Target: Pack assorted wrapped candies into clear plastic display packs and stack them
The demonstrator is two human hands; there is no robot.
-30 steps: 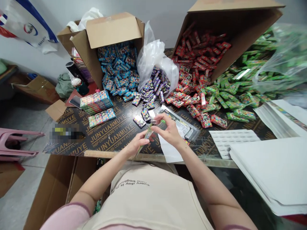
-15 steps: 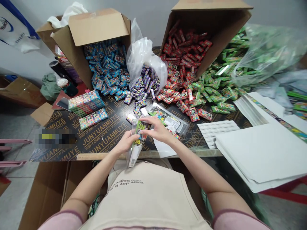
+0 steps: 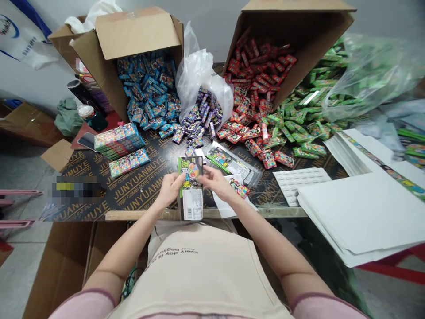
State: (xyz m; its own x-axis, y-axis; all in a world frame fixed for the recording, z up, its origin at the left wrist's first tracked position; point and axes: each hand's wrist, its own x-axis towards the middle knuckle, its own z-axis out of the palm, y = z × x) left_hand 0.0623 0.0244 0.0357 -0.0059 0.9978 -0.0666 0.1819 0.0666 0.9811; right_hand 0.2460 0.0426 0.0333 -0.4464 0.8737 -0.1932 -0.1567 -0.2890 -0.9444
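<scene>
I hold a clear flat bag with a printed green card point(image 3: 190, 188) upright over the near edge of the dark plywood table point(image 3: 142, 190). My left hand point(image 3: 170, 189) pinches its left side and my right hand point(image 3: 212, 180) grips its right side near the top. A stack of the same clear bags point(image 3: 229, 161) lies flat on the table just beyond my right hand. A small red packet point(image 3: 239, 188) rests on white paper beside my right wrist.
At the back, tipped cartons spill blue packets point(image 3: 151, 95) and red packets point(image 3: 257, 75); a plastic bag holds purple ones point(image 3: 199, 119), green ones point(image 3: 299, 119) spread right. Filled strips point(image 3: 119, 141) are stacked left. White sheets point(image 3: 358, 212) and a label sheet point(image 3: 299, 181) lie right. An open carton point(image 3: 59, 266) stands below.
The bag has turned from edge-on and tilted to upright, its printed face toward me. Both hands drew slightly nearer to my body while keeping hold of it.
</scene>
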